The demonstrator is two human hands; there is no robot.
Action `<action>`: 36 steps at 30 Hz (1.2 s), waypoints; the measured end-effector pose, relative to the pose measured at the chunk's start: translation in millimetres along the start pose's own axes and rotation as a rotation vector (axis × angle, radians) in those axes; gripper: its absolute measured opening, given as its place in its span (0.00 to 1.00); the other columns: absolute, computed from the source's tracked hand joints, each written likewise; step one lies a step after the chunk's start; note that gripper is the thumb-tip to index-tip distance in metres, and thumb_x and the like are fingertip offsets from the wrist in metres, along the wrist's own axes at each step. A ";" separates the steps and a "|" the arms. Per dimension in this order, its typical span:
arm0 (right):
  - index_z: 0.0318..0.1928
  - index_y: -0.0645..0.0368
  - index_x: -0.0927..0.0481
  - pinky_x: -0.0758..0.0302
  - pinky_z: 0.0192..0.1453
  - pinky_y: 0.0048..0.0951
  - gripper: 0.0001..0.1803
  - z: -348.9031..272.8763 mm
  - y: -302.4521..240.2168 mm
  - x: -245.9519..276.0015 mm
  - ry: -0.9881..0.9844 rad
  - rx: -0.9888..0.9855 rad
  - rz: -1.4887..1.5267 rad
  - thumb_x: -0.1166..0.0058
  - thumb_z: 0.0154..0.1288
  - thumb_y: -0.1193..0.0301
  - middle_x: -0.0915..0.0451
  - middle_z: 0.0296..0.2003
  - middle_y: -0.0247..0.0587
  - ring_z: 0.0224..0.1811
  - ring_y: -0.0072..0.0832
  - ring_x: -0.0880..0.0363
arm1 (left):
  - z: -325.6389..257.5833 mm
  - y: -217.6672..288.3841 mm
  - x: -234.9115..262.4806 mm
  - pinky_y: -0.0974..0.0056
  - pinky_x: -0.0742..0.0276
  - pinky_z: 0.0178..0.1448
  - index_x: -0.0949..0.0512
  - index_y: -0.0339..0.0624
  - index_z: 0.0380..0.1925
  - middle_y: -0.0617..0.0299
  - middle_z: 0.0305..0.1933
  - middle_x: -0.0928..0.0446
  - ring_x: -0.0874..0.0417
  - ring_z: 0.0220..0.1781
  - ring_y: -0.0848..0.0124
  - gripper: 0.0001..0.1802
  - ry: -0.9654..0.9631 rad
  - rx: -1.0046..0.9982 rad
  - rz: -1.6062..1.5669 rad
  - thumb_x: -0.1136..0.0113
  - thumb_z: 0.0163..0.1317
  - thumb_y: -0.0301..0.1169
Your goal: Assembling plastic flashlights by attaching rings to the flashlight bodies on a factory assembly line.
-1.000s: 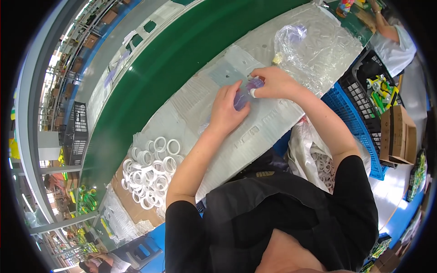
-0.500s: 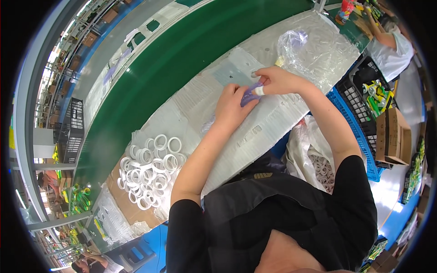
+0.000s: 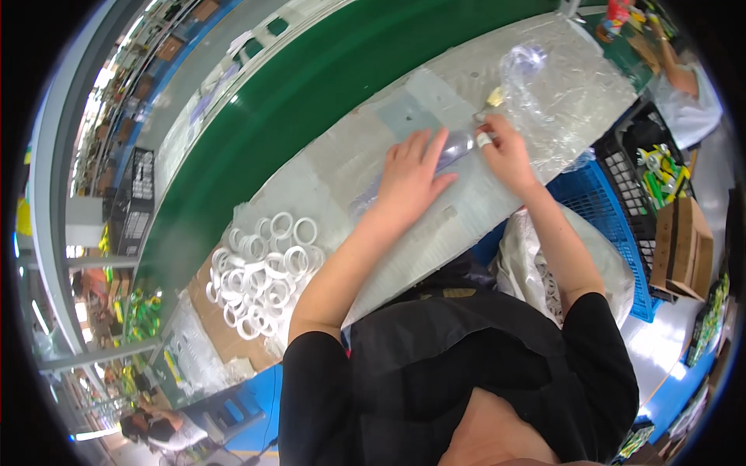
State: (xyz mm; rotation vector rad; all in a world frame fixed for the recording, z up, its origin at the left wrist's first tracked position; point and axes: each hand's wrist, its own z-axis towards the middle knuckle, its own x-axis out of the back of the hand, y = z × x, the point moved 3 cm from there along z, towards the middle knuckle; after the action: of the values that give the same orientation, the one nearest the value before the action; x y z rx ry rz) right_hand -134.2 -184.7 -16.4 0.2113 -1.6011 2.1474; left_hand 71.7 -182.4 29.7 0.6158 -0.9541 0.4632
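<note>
My left hand (image 3: 410, 177) lies over the work surface with its fingers spread, touching a clear, purple-tinted plastic piece (image 3: 460, 147). More of that thin purplish plastic seems to run under the palm, and the hand hides its shape. Just right of the piece is my right hand (image 3: 505, 155), its fingers curled and pressed together, with a white wrap on one finger. Whatever those fingertips hold, if anything, is too small to name. A small yellowish item (image 3: 496, 97) rests beyond the right hand, by crumpled clear plastic film (image 3: 524, 66).
White rings (image 3: 272, 291) lie heaped on cardboard at the left. A green belt (image 3: 311, 93) runs along the far side. At the right are a white sack (image 3: 575, 225) of rings, a blue crate (image 3: 590, 202), a black crate (image 3: 629, 179) and a cardboard box (image 3: 680, 248). A co-worker (image 3: 688, 101) sits at the far right.
My left hand has opened and flattened from its grip on the purple plastic. The right hand has moved right, away from it. The plastic now lies stretched out between them.
</note>
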 end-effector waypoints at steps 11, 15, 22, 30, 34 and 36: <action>0.62 0.68 0.33 0.25 0.55 0.27 0.24 2.4 21.6 -6.0 -0.022 -0.104 0.147 0.48 0.67 0.77 0.21 0.54 0.46 0.55 0.28 0.22 | -109.7 -32.4 38.7 0.46 0.37 0.65 0.29 0.54 0.63 0.53 0.62 0.29 0.30 0.65 0.52 0.35 0.016 0.271 0.286 0.32 0.54 0.44; 0.63 0.70 0.34 0.27 0.58 0.26 0.26 2.5 49.8 7.4 -0.046 -0.116 0.168 0.50 0.65 0.79 0.22 0.55 0.47 0.56 0.29 0.22 | -117.0 -38.6 46.5 0.50 0.30 0.60 0.28 0.51 0.61 0.52 0.59 0.27 0.28 0.61 0.51 0.35 0.128 0.342 0.090 0.29 0.52 0.44; 0.62 0.69 0.32 0.27 0.57 0.25 0.24 5.9 46.4 4.1 -0.052 -0.085 0.238 0.46 0.68 0.75 0.23 0.53 0.47 0.52 0.26 0.23 | -126.4 -46.7 49.8 0.55 0.26 0.55 0.27 0.45 0.58 0.52 0.52 0.26 0.26 0.54 0.53 0.36 0.204 0.456 -0.045 0.26 0.49 0.42; 0.64 0.69 0.34 0.28 0.56 0.24 0.24 13.4 77.6 7.1 -0.074 -0.114 0.237 0.50 0.70 0.74 0.22 0.53 0.45 0.54 0.27 0.23 | -126.8 -19.1 78.7 0.54 0.28 0.58 0.27 0.44 0.57 0.49 0.56 0.28 0.28 0.58 0.51 0.34 0.348 0.301 0.027 0.27 0.50 0.40; 0.64 0.69 0.35 0.28 0.56 0.23 0.24 18.1 85.6 7.5 -0.088 -0.055 0.221 0.51 0.71 0.73 0.22 0.54 0.45 0.55 0.27 0.23 | -169.9 -2.6 142.5 0.54 0.28 0.59 0.27 0.42 0.57 0.50 0.57 0.27 0.27 0.58 0.51 0.33 0.469 0.315 0.173 0.26 0.50 0.37; 0.64 0.69 0.35 0.27 0.54 0.24 0.24 19.2 91.0 12.0 -0.070 -0.021 0.168 0.51 0.72 0.72 0.23 0.55 0.45 0.55 0.27 0.23 | -203.2 -9.8 179.3 0.55 0.28 0.57 0.27 0.44 0.56 0.52 0.55 0.27 0.27 0.57 0.52 0.31 0.592 0.404 0.342 0.28 0.50 0.36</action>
State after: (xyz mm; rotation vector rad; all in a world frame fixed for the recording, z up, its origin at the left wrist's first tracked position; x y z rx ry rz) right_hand -187.5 -220.0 -84.9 0.1511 -1.7357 2.2699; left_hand 291.5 -36.7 93.0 0.6245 -0.3927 1.0940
